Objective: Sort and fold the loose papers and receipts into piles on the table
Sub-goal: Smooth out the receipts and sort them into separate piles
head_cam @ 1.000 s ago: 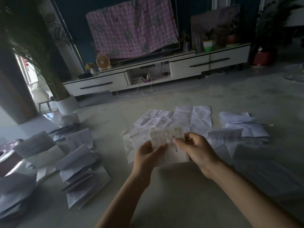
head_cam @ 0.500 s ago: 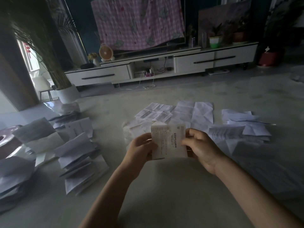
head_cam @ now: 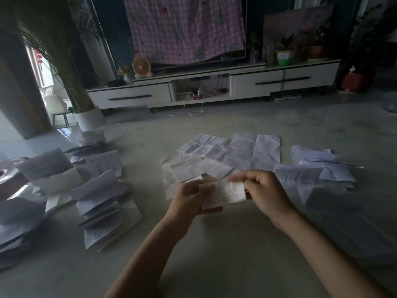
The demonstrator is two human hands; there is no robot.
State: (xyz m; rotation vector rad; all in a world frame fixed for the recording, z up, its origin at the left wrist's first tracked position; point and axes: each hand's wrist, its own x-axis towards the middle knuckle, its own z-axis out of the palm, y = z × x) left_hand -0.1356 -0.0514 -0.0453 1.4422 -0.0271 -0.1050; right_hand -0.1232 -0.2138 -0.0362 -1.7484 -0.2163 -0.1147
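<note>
A small printed receipt is held above the grey table between both hands. My left hand grips its left end from below, thumb under the lower edge. My right hand pinches its upper right edge and bends it over, so the receipt curls. Behind the hands lie flattened creased receipts. To the right is a pile of loose papers. On the left stand folded paper piles.
More folded sheets and a dark pile fill the table's left edge. A white plant pot stands past the table's far left. A white TV cabinet runs along the back wall.
The receipt was held upright and flat; now my right hand has folded its top edge down and over. Both hands stayed in about the same place.
</note>
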